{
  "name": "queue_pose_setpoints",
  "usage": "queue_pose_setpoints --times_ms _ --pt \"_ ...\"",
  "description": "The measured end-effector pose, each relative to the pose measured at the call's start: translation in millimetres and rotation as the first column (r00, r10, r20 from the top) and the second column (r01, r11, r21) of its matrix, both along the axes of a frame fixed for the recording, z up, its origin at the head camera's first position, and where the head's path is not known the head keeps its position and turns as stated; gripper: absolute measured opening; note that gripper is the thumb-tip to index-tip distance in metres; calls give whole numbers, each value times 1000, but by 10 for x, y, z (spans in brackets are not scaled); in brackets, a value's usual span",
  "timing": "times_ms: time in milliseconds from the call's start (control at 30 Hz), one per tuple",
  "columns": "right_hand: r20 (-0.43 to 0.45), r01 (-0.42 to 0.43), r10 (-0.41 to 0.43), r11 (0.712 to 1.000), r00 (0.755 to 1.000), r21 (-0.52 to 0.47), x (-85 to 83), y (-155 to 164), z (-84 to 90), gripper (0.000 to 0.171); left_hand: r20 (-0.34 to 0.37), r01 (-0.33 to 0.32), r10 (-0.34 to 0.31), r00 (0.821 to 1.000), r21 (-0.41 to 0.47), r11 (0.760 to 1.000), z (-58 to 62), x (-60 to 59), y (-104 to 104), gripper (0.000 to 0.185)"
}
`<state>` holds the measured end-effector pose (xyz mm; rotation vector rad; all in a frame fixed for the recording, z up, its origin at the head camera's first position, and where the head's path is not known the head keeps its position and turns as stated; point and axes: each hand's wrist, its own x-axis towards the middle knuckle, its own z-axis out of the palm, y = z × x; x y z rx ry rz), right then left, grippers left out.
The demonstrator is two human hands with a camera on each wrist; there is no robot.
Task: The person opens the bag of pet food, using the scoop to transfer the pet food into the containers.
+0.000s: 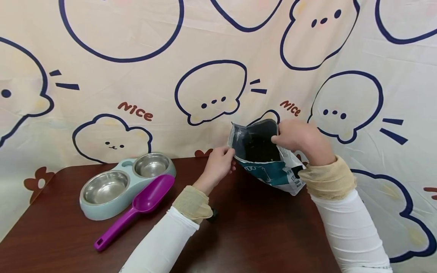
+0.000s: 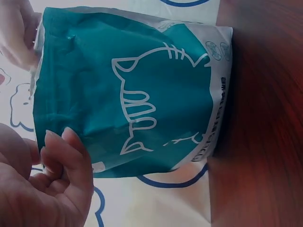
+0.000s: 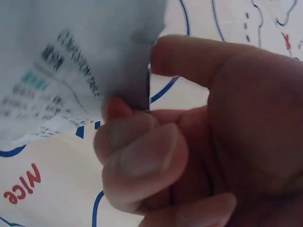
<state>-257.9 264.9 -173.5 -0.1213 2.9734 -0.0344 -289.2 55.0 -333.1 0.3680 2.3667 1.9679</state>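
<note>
A teal and white bag (image 1: 264, 172) with a cat outline on its front stands on the table, its mouth spread wide. Dark contents (image 1: 261, 149) show inside it, too dim to make out. My left hand (image 1: 220, 163) pinches the left edge of the mouth between thumb and fingers. On the opposite edge, my right hand (image 1: 302, 140) grips the rim. The left wrist view shows the bag's front (image 2: 156, 104) with my left hand (image 2: 52, 175) at its top corner. In the right wrist view, my right hand (image 3: 189, 127) holds the white printed side (image 3: 80, 61).
Left of the hands, a purple scoop (image 1: 148, 199) lies against a pale blue double feeder (image 1: 126, 201) with two steel bowls (image 1: 151, 165). A small dark object (image 1: 212, 216) is partly hidden by the left wrist. A cartoon-print cloth (image 1: 205, 38) hangs behind the brown table (image 1: 259, 242).
</note>
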Motion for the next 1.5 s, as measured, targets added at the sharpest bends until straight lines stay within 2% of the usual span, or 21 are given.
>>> queue_pose_setpoints --times_ms 100,233,500,700,800,933,1100,1167,1300,1400,1500 --pt "19 -82 83 996 996 -31 51 -46 -63 28 -12 13 -13 1000 -5 1000 -15 8 -22 36" --pt "9 -170 171 983 985 -64 108 -88 -148 23 -15 28 -28 999 -5 1000 -22 26 -49 36" --pt "-64 -88 78 982 995 -169 309 10 -416 27 7 9 -9 1000 22 1000 -64 85 -89 34" --pt "-62 -157 145 941 987 -299 402 14 -612 26 61 3 -6 998 45 999 -179 171 -152 32" --pt "-79 -179 162 918 984 -353 442 -7 -681 28 65 -7 5 998 41 999 -231 206 -207 31" --pt "-122 -207 173 902 977 -380 491 -56 -748 31 54 -17 15 998 42 999 -286 233 -274 31" --pt "-162 -204 154 908 975 -365 520 -122 -779 33 66 -24 20 998 60 998 -375 292 -348 32" --pt "-173 -192 137 910 975 -367 509 -139 -789 34 69 -16 12 998 63 998 -410 314 -373 33" --pt "-172 -182 123 903 977 -390 454 -200 -807 32 90 26 -29 996 36 999 -406 356 -417 36" --pt "-154 -210 162 901 975 -381 400 -292 -821 30 100 30 -30 995 3 1000 -407 377 -455 42" --pt "-121 -258 230 900 966 -352 358 -374 -841 28 100 1 1 995 -13 1000 -474 369 -486 47"
